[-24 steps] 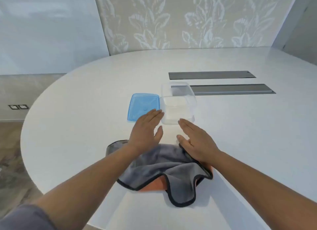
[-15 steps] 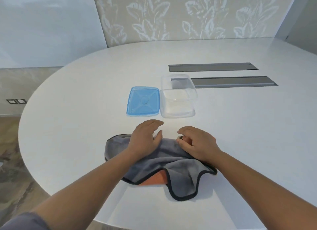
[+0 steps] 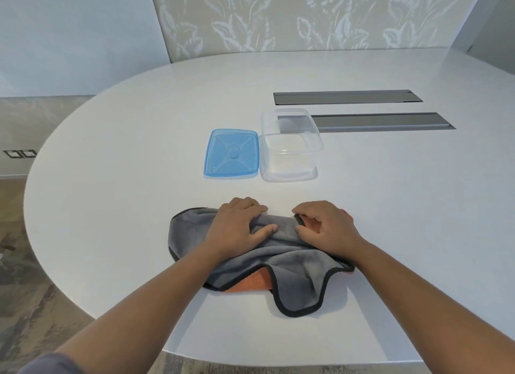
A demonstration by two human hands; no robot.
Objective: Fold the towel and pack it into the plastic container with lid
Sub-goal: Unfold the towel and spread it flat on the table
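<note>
Both hands (image 3: 237, 227) apparently gripping towel (image 3: 292, 273)

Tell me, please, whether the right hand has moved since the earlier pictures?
Yes. The right hand has drawn back from near the clear container toward the person, and now grips the far edge of the towel.

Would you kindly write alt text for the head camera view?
Both hands, left hand and right hand, grip the far edge of a rumpled grey towel on a white table. Beyond it sit an open clear container and, beside it, its blue lid.
</note>
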